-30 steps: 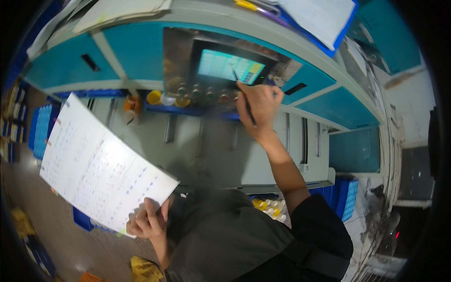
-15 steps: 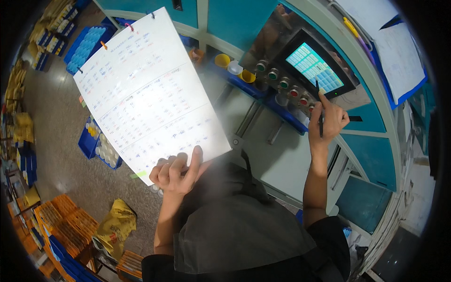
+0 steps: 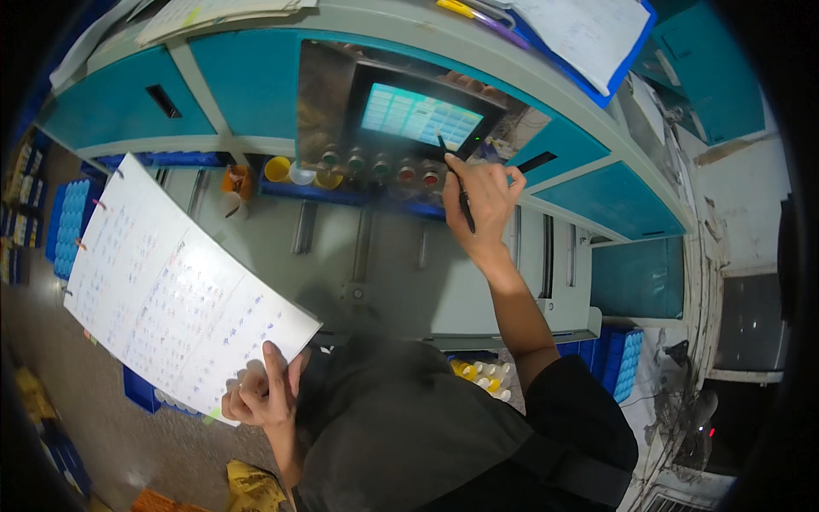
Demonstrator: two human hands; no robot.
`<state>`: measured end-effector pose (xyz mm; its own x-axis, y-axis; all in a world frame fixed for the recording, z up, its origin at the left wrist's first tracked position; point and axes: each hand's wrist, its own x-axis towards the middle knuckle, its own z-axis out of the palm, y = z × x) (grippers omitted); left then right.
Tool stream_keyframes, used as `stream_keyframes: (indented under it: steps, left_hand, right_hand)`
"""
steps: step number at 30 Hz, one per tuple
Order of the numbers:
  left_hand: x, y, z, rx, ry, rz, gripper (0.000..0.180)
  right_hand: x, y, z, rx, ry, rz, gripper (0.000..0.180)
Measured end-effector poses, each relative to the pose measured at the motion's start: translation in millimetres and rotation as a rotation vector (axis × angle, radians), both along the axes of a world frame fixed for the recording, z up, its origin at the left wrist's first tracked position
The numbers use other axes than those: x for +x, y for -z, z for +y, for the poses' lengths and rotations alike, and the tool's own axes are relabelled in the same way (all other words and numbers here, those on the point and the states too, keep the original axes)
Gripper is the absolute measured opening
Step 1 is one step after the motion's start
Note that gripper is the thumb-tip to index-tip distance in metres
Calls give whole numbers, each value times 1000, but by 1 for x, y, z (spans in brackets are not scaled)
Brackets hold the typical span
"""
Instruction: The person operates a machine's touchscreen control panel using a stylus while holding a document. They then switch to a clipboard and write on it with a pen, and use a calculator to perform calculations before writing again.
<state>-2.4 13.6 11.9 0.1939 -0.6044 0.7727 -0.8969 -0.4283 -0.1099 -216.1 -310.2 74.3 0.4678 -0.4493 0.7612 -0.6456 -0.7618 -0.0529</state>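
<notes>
My left hand (image 3: 264, 388) grips the lower corner of a stack of white papers (image 3: 171, 299), tilted to the left and covered in small handwriting. Coloured rings bind its far edge. A slim black pen (image 3: 466, 209) sits in the closed fingers of my right hand (image 3: 485, 205). Its tip is at the lower right part of a lit touchscreen (image 3: 409, 111) in the machine's panel; whether it touches the glass I cannot tell. Just below the screen runs a row of round push buttons (image 3: 405, 174), some green, some red.
Yellow and white cups (image 3: 277, 169) stand in a blue tray under the panel. On the machine's top lie a yellow pen (image 3: 455, 8) and a blue clipboard (image 3: 627, 64) with paper. Blue crates (image 3: 66, 226) stand at left; a yellow sack (image 3: 254, 486) lies on the floor.
My view has swung, so the machine shows more squarely and farther left. The papers appear lower and more to the left. Pen and right hand stay at the screen's lower right.
</notes>
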Motion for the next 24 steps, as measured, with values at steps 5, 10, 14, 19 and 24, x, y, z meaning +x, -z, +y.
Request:
stream_keyframes:
  steps: [5,10,14,19,24]
  left_hand:
    - [4,4,2,-1,9,-30,54]
    - [0,3,2,22,-24,-7,59]
    - [0,2,1,26,-22,-24,60]
    - [1,1,-1,-4,3,-12,53]
    - [0,0,-1,-6,1,-9,55]
  right_hand:
    - [2,5,0,-25,-18,4,29]
    - [3,8,-1,-24,-15,9,27]
    - [1,7,-1,-13,-20,19,29]
    - [-3,6,-1,-13,15,7,32]
    - [-2,5,-2,-39,13,-33,33]
